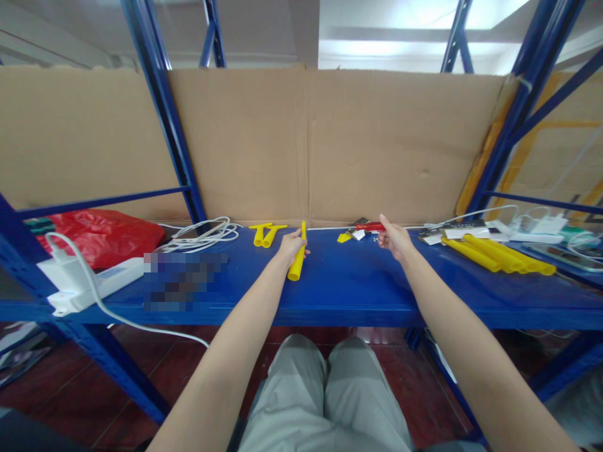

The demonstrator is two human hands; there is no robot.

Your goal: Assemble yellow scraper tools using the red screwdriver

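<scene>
My left hand is closed around a yellow tube-shaped handle, its open round end toward me and a thin upright part above my fingers. My right hand is closed with its thumb raised, at the end of a red-handled tool; the tool's working end cannot be made out. Dark, white and yellow small pieces lie just left of it. Left of my left hand are two yellow T-shaped pieces with round handles.
Several yellow tubes lie at right beside white packets and cables. A red plastic bag, coiled white cable and power strip sit at left. Cardboard backs the blue shelf, between blue posts.
</scene>
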